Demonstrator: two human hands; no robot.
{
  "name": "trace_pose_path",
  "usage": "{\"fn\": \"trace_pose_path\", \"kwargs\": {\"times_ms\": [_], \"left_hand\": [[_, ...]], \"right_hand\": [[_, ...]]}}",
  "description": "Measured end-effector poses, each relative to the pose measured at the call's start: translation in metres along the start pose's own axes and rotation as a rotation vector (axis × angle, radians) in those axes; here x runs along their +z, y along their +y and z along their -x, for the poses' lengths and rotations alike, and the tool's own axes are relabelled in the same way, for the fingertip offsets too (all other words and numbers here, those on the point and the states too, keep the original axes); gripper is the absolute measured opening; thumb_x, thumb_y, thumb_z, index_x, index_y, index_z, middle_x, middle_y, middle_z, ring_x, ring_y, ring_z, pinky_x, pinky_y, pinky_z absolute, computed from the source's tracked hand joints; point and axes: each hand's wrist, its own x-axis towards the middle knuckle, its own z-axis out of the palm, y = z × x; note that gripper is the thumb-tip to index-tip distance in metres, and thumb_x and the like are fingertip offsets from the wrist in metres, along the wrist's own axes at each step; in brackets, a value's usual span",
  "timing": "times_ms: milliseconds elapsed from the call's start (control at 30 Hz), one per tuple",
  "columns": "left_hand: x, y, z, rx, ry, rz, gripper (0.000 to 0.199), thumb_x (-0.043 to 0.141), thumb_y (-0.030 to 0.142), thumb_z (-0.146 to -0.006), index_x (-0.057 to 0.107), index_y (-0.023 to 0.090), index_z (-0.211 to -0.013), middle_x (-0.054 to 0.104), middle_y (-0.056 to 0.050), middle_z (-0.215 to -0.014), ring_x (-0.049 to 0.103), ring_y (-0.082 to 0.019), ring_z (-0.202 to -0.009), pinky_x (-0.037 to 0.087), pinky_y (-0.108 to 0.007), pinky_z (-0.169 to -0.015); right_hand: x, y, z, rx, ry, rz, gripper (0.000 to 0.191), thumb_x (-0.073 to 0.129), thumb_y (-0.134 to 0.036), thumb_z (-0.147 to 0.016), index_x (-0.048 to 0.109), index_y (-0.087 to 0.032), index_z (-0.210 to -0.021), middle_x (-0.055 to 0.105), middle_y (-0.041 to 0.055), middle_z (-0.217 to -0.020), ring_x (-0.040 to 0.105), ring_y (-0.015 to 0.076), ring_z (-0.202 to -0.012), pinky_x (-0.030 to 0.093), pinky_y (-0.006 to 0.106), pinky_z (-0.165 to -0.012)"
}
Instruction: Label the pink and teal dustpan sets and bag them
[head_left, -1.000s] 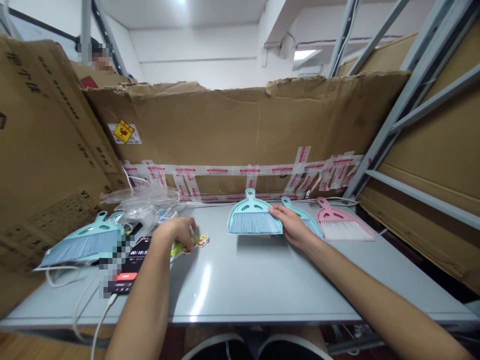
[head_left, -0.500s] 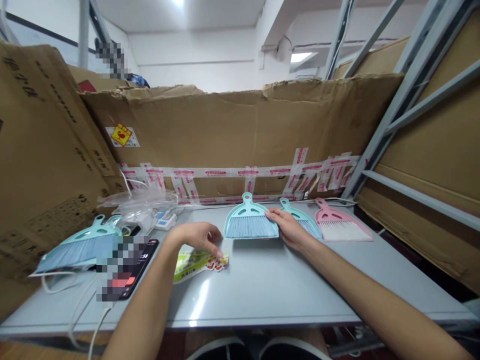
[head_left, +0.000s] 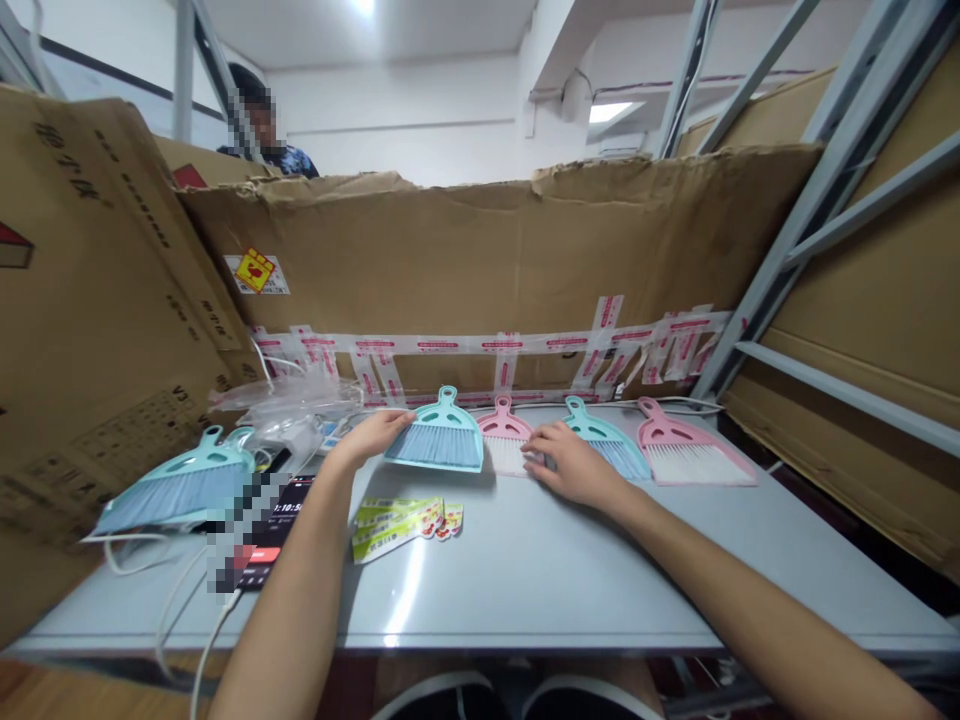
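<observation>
My left hand (head_left: 377, 436) grips the left edge of a teal dustpan with a blue-bristled brush (head_left: 439, 440), held slightly above the table. Beside it a pink dustpan with a white-bristled brush (head_left: 501, 440) lies on the table. My right hand (head_left: 566, 462) rests at that pink set's right edge, fingers bent and slightly apart, holding nothing. Partly behind my right hand lies another teal set (head_left: 611, 445), and to its right a second pink set (head_left: 694, 455). Green-and-white packets (head_left: 394, 525) lie fanned out in front of my left hand.
At the left of the table (head_left: 570, 600) are more teal dustpans (head_left: 180, 485), a phone (head_left: 281, 510), white cables and clear plastic bags (head_left: 292, 405). A cardboard wall (head_left: 480, 250) stands behind; a person (head_left: 259, 125) is beyond it.
The teal set has moved left, from my right hand to my left, uncovering the pink set behind it. My left hand has left the packets; my right hand has let go of the teal set.
</observation>
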Motion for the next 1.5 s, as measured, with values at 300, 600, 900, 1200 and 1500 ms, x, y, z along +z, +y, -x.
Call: {"fn": "trace_pose_path", "kwargs": {"times_ms": [300, 600, 900, 1200, 1500], "left_hand": [[-0.006, -0.011, -0.008, -0.051, 0.040, -0.210, 0.051, 0.039, 0.052, -0.104, 0.080, 0.021, -0.106, 0.085, -0.008, -0.120, 0.075, -0.028, -0.117, 0.055, -0.029, -0.103], [0.010, -0.011, -0.015, -0.167, 0.076, -0.421, 0.051, 0.039, 0.040, -0.107, 0.082, 0.015, -0.119, 0.082, -0.022, -0.128, 0.076, -0.032, -0.122, 0.054, -0.032, -0.101], [0.021, -0.008, -0.011, -0.294, 0.091, -0.548, 0.057, 0.043, 0.045, -0.106, 0.084, 0.009, -0.118, 0.080, -0.030, -0.127, 0.077, -0.038, -0.123, 0.057, -0.038, -0.100], [0.022, 0.009, 0.002, -0.295, 0.106, -0.557, 0.050, 0.050, 0.050, -0.106, 0.085, 0.016, -0.114, 0.081, -0.026, -0.123, 0.077, -0.040, -0.118, 0.057, -0.040, -0.095], [0.049, 0.063, 0.017, 0.219, 0.011, -0.354, 0.043, 0.050, 0.053, -0.107, 0.077, 0.022, -0.094, 0.083, -0.009, -0.096, 0.074, -0.026, -0.085, 0.046, -0.032, -0.072]], "right_hand": [[-0.001, 0.009, -0.004, -0.011, -0.085, 0.211, 0.017, 0.067, -0.023, -0.104, 0.080, -0.021, -0.093, 0.075, 0.0119, -0.097, 0.058, 0.0308, -0.101, 0.046, 0.042, -0.092], [-0.006, 0.017, -0.004, 0.041, -0.113, 0.140, 0.022, 0.060, -0.008, -0.098, 0.079, -0.019, -0.093, 0.075, 0.0114, -0.101, 0.066, 0.0272, -0.097, 0.047, 0.037, -0.089], [-0.028, 0.020, 0.001, -0.005, -0.224, 0.102, 0.026, 0.059, -0.005, -0.092, 0.081, -0.020, -0.092, 0.077, 0.0102, -0.099, 0.068, 0.0261, -0.090, 0.047, 0.035, -0.083], [-0.023, 0.017, 0.001, -0.003, -0.176, 0.121, 0.023, 0.059, -0.012, -0.099, 0.080, -0.020, -0.097, 0.077, 0.0116, -0.099, 0.068, 0.0268, -0.093, 0.047, 0.036, -0.086], [-0.087, 0.059, 0.006, 0.381, 0.095, 0.458, 0.027, 0.056, -0.031, -0.108, 0.079, -0.020, -0.116, 0.081, 0.0170, -0.122, 0.075, 0.0326, -0.109, 0.050, 0.037, -0.091]]}}
